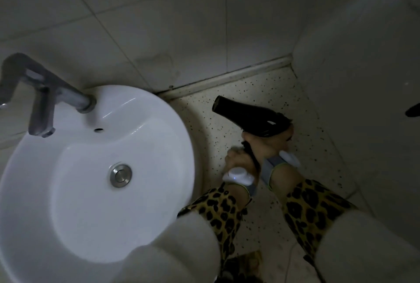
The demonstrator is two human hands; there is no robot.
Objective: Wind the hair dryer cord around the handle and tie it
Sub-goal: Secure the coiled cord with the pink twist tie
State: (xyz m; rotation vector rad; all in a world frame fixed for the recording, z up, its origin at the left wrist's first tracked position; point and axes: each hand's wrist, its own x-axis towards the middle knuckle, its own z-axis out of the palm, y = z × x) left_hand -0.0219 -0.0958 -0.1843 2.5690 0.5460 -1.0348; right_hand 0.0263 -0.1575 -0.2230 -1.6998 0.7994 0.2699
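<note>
A black hair dryer is held in the air to the right of the basin, its nozzle pointing up and left. My right hand is closed around the dryer just under its body, at the top of the handle. My left hand sits lower and to the left, fingers closed on the black cord that runs down along the handle. Most of the handle is hidden by both hands. Each wrist wears a grey band with a white device, above leopard-print sleeves.
A white round basin with a grey tap fills the left side. Tiled walls stand behind and at the right. A speckled floor lies below the hands. A dark object shows at the right edge.
</note>
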